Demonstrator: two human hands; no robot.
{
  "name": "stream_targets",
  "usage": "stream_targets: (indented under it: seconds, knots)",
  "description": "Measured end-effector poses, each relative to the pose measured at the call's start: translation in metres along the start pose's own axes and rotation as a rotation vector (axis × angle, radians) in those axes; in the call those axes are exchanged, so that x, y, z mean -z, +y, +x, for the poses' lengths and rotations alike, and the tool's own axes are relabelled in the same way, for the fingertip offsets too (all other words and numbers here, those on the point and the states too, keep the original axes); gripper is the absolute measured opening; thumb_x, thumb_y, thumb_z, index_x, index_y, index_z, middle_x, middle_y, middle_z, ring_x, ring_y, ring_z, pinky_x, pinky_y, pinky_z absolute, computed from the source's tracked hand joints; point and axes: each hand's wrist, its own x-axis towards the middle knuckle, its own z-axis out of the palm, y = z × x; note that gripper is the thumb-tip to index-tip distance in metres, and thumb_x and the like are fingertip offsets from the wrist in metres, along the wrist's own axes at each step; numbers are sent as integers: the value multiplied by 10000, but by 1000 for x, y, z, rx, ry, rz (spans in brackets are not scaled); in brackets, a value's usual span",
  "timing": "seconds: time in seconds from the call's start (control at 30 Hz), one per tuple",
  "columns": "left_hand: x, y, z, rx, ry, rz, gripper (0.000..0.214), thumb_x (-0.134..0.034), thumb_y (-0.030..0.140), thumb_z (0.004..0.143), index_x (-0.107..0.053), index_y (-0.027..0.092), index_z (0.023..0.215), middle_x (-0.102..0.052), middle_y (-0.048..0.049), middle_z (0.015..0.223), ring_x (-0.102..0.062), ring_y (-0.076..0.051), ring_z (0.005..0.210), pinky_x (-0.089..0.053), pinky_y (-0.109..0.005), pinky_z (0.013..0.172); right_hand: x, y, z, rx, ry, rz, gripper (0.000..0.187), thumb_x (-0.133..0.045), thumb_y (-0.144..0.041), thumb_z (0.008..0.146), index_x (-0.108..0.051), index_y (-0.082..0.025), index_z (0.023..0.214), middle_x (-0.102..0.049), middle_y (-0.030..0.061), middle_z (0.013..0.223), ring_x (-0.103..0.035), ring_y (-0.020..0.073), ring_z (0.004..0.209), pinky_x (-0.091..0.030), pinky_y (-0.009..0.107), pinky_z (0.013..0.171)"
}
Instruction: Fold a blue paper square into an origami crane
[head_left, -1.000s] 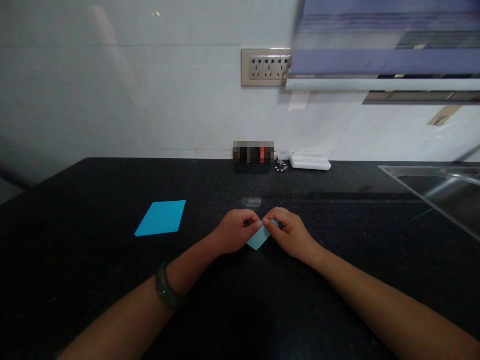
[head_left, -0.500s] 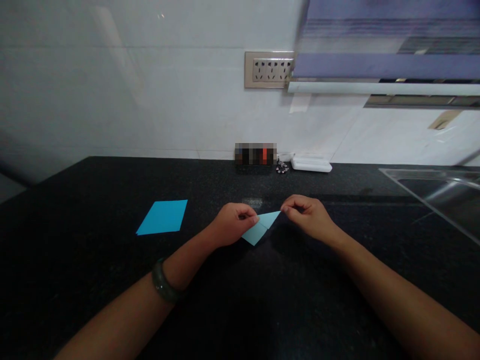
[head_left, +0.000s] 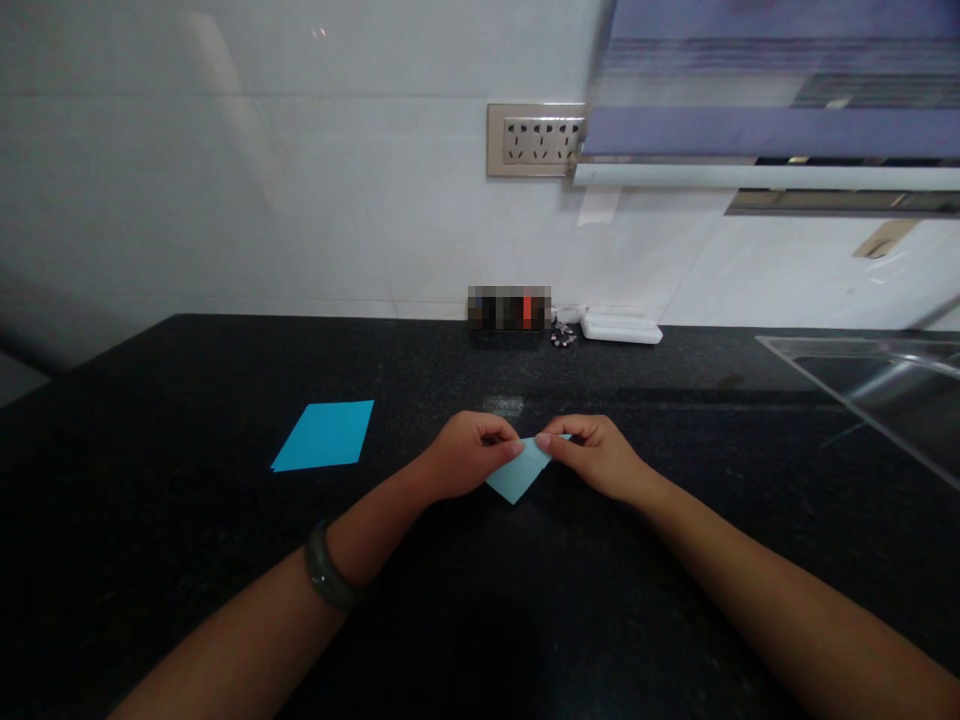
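Observation:
A folded sheet of pale blue paper (head_left: 514,482) is held between both hands just above the black countertop, one corner pointing toward me. My left hand (head_left: 474,455) pinches its upper left part with thumb and forefinger. On the other side, my right hand (head_left: 596,455) grips the upper edge, thumb in front; a small tip of the paper shows behind the fingers. The thumbs are close together near the middle of the upper edge. Parts of the paper behind the fingers are hidden. A dark bangle (head_left: 326,568) circles my left wrist.
Bright blue paper sheets (head_left: 324,437) lie on the black countertop (head_left: 187,560) to the left. Against the tiled wall stand a blurred-out box (head_left: 510,308), a small dark patterned item (head_left: 562,334) and a white case (head_left: 621,327). A metal sink (head_left: 892,375) is at right.
My right hand has moved left along the paper, from its right tip to near my left thumb. The paper has shifted slightly toward me. The left hand keeps its pinch.

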Motion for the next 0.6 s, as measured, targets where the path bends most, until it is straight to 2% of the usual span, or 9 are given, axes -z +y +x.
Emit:
stream_targets:
  seconds: [0.13,0.27,0.33,0.43,0.5,0.6]
  knots:
    - [3,-6,1,127,30,-186,240,-536,352,700,-592,121,727,-535,-4,593,-447,-83,518,-313,-196,463,3,9,5,-75,172,178,259,-545,-379,726,-572,-149,611,-547,-8,560,-453,79,500,-355,217,500]
    - [3,-10,2,197,48,-359,238,-570,355,680,-576,118,689,-504,13,555,-427,-69,486,-309,-196,461,4,14,7,-101,260,317,306,-498,-419,753,-559,-148,624,-543,0,580,-441,72,474,-357,215,471]
    - [1,-10,2,212,70,-462,231,-578,351,678,-570,120,686,-517,10,578,-457,-75,510,-346,-209,498,2,13,6,-128,239,358,301,-478,-430,762,-570,-153,686,-549,3,608,-448,74,476,-361,211,454]
    - [-3,-8,3,213,92,-562,230,-596,347,667,-583,121,705,-558,-10,639,-510,-99,579,-398,-247,579,-7,6,2,-131,113,337,217,-572,-373,707,-577,-172,789,-556,-7,640,-474,81,504,-375,204,448]
    - [-5,-7,4,193,91,-561,241,-614,343,653,-606,113,723,-583,-29,674,-527,-112,624,-408,-262,627,-13,1,-1,-81,80,269,200,-595,-328,691,-589,-177,823,-583,7,691,-514,100,555,-401,217,475]
    - [-7,-8,5,161,172,-551,298,-616,350,654,-619,129,854,-610,-47,782,-535,-115,695,-408,-259,679,-14,-3,-5,158,237,6,110,-545,-262,737,-611,-175,752,-589,27,723,-541,122,642,-436,255,574]
